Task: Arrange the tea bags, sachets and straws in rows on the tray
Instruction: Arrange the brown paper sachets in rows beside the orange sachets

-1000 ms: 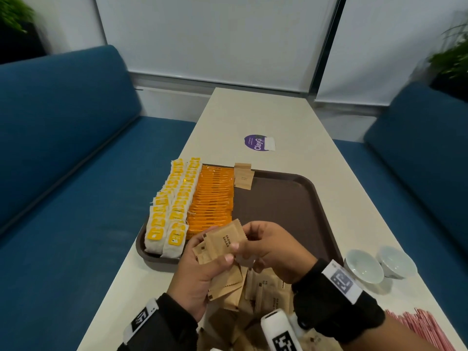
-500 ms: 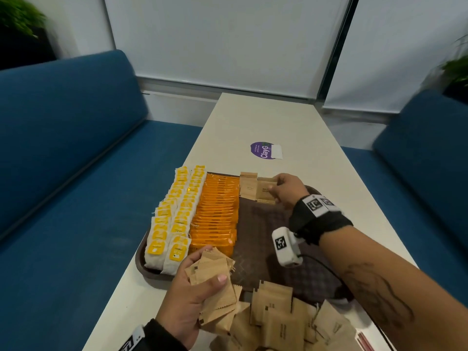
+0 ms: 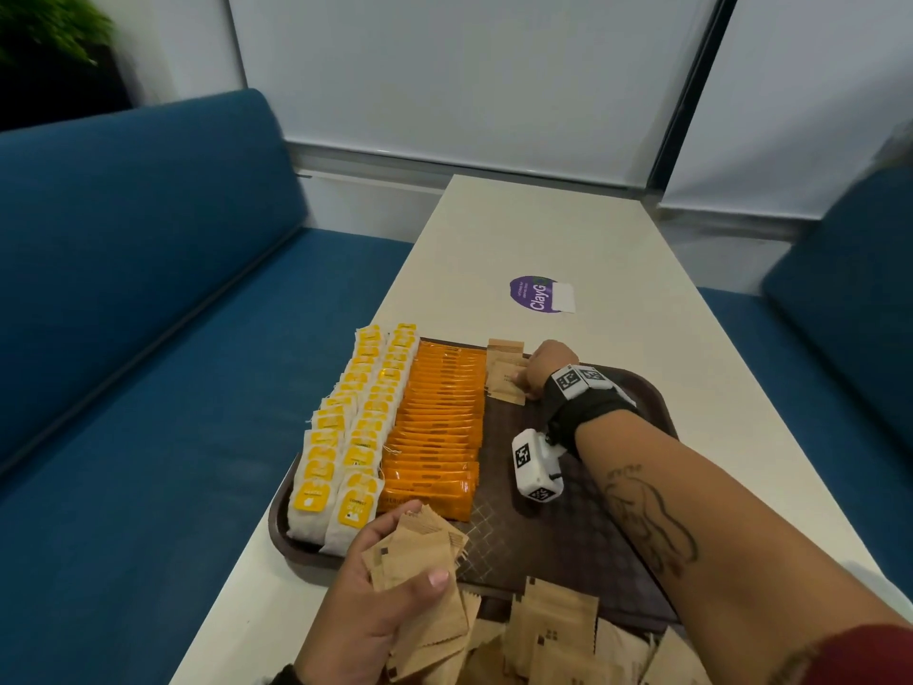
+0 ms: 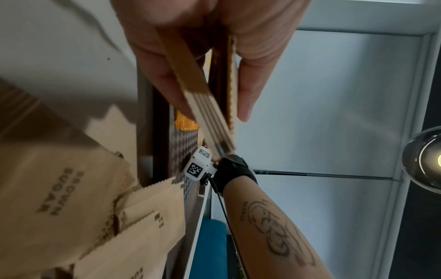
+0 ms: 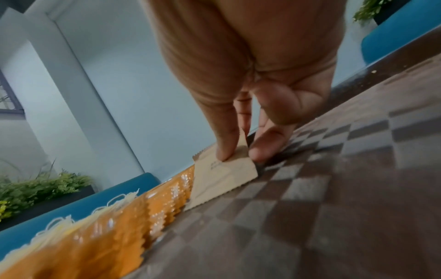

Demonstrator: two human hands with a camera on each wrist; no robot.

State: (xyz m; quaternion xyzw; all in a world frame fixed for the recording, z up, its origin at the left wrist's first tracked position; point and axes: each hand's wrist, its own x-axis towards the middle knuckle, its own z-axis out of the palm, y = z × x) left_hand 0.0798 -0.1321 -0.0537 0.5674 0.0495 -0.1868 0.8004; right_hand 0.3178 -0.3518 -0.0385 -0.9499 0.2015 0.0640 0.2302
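Meanwhile, a person's right hand [image 3: 541, 365] is reaching across a brown tray [image 3: 637, 487] to its far edge, fingers [image 5: 226, 143] and thumb pinching a brown sugar sachet [image 5: 222, 175] that is leaning against the few sachets already started in a row [image 3: 505, 370] there. That short row is sitting just beside a long row of orange sachets [image 3: 437, 432], which in turn is lying against two rows of yellow-tagged tea bags [image 3: 348, 437] along the tray's left side. The left hand [image 3: 380, 610] is hovering over the tray's near left corner, thumb and fingers curling round a fanned stack of brown sugar sachets [image 3: 420, 580]. A loose pile of the same sachets [image 3: 558, 640] is spilling over the tray's near rim and onto the pale surface [image 3: 543, 239]. The right forearm, wearing a black wrist strap and a white tagged camera unit [image 3: 536, 467], is crossing over the bare patterned part of the tray. Farther along the surface, well apart from the tray, a round purple sticker [image 3: 536, 294] is lying flat. Blue sofas [image 3: 148, 289] are flanking the surface on both sides, and green plants [image 5: 35, 186] are standing behind them.
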